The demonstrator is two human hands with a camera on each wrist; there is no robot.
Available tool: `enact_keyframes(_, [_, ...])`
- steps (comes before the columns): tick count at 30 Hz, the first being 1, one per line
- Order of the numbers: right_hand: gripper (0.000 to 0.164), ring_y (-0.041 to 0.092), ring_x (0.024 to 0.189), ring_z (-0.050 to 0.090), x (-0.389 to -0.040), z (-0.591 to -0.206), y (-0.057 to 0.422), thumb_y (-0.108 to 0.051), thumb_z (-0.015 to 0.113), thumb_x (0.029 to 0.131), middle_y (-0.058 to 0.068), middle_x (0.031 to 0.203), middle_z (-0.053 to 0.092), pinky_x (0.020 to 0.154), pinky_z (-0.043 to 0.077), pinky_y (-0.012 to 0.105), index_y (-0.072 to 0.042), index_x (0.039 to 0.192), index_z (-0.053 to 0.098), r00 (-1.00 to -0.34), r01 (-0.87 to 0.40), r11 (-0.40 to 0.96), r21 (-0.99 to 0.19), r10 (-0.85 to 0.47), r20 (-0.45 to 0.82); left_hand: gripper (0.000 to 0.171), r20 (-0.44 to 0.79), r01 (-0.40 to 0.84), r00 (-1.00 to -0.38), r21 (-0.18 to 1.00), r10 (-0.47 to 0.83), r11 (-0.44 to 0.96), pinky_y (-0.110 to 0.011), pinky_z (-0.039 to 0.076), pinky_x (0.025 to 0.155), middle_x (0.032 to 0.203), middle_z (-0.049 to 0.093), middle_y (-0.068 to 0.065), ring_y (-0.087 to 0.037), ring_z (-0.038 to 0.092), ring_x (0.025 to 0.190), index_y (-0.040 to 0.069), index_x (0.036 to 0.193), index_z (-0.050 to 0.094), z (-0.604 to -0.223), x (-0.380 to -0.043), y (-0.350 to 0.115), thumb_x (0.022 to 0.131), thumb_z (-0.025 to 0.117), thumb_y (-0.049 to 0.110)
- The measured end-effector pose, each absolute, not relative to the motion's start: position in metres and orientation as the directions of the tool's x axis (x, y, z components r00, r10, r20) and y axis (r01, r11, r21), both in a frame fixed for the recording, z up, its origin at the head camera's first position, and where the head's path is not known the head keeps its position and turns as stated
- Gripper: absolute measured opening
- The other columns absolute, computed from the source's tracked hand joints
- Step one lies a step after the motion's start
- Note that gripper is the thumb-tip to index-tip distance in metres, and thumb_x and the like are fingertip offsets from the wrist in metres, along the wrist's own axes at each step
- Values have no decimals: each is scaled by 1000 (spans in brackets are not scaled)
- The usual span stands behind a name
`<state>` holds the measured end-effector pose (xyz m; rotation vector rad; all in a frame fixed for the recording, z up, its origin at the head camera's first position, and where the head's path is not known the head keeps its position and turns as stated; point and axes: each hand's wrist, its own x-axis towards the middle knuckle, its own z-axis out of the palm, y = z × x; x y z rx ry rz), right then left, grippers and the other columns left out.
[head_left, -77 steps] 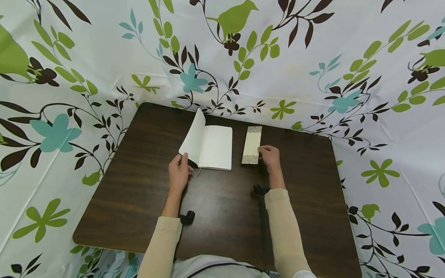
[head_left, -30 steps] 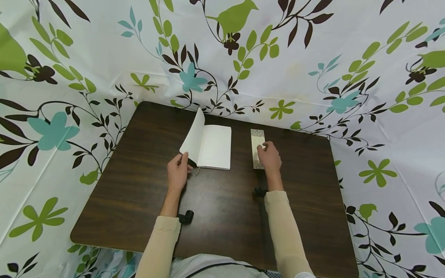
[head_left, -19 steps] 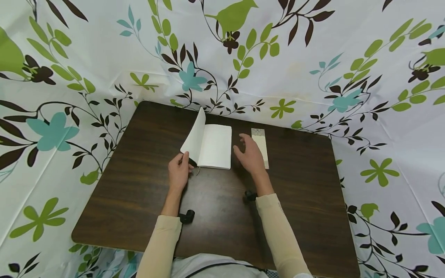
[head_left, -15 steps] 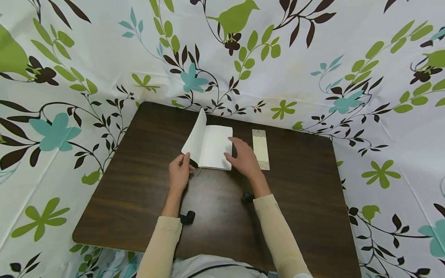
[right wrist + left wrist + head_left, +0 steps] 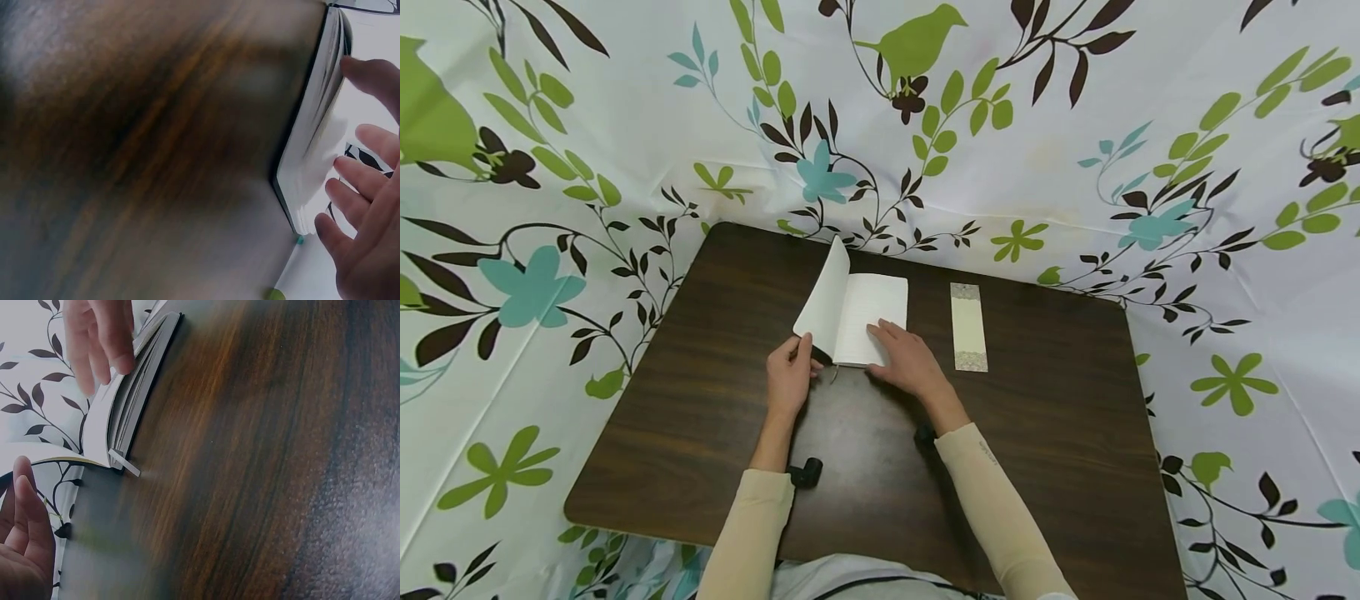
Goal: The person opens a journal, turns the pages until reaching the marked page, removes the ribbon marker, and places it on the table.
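Observation:
An open notebook (image 5: pixel 872 302) with blank lined pages lies near the table's back edge. Its dark front cover stands raised at the left, and my left hand (image 5: pixel 787 377) pinches that cover's lower corner between thumb and fingers. In the left wrist view a thin ribbon (image 5: pixel 127 464) pokes out at the bottom of the spine. My right hand (image 5: pixel 912 363) has its fingers spread over the lower right part of the right page. Its thumb (image 5: pixel 370 75) is at the bottom edge of the pages in the right wrist view. A cream bookmark (image 5: pixel 969 329) with lacy patterned ends lies right of the notebook.
A dark wood-grain table (image 5: pixel 685 400) carries everything. Behind it and at its sides hangs a white curtain (image 5: pixel 1022 150) printed with leaves, birds and flowers. A small black wrist camera (image 5: pixel 806 472) sits on the left wrist, another on the right.
My right hand shifted the bookmark right and let go of it. It then moved left onto the notebook's right page. My left hand keeps its pinch on the raised cover.

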<state>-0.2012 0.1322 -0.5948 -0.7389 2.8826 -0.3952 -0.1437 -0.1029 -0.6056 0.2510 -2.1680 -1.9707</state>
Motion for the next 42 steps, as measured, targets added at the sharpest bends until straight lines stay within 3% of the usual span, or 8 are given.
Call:
enact_keyframes(11, [64, 20, 146, 35, -201, -593, 132, -48, 62, 96, 1, 160, 34, 111, 35, 50, -22, 152, 42, -871, -419, 868, -265, -467, -155, 51, 39, 22, -965, 997, -258, 70, -57, 53, 64, 69, 66, -21, -42, 64, 64, -7, 83, 61, -603, -145, -102, 103, 54, 39])
enact_keyframes(15, [51, 21, 142, 41, -200, -588, 134, -45, 59, 99, 0, 156, 41, 111, 35, 53, -24, 145, 52, -860, -432, 854, -291, -487, -154, 52, 42, 25, -963, 997, -265, 67, -56, 53, 62, 66, 66, -18, -51, 62, 67, -5, 81, 61, -607, -147, -101, 102, 55, 43])
enact_keyframes(21, [28, 23, 123, 57, -198, -588, 137, -31, 54, 102, 0, 133, 61, 99, 45, 51, -21, 125, 66, -849, -510, 831, -224, -527, -22, 50, 37, 13, -961, 996, -273, 91, -56, 52, 62, 65, 66, -17, -49, 63, 67, 0, 78, 60, -607, -147, -101, 102, 55, 44])
enact_keyframes(26, [24, 24, 116, 58, -198, -593, 142, -22, 55, 100, 0, 125, 63, 92, 49, 45, -19, 121, 66, -844, -537, 831, -147, -527, 103, 50, 40, 14, -960, 995, -277, 95, -54, 52, 61, 66, 65, -20, -48, 62, 67, 0, 78, 60, -606, -146, -101, 102, 55, 43])
enact_keyframes(36, [76, 33, 136, 42, -198, -591, 145, -23, 77, 86, 12, 157, 31, 101, 45, 50, -18, 151, 37, -905, -417, 859, -297, -361, 225, 52, 55, 27, -962, 994, -266, 105, -56, 51, 63, 67, 65, -17, -48, 63, 67, -2, 80, 60, -605, -146, -101, 102, 54, 45])
enact_keyframes(42, [93, 26, 137, 43, -198, -592, 136, -38, 71, 92, 4, 160, 28, 99, 46, 45, -22, 160, 10, -963, -269, 740, -617, -200, 179, 55, 57, 33, -964, 995, -259, 97, -57, 51, 63, 67, 64, -19, -48, 63, 67, -8, 83, 60, -605, -146, -101, 102, 54, 44])
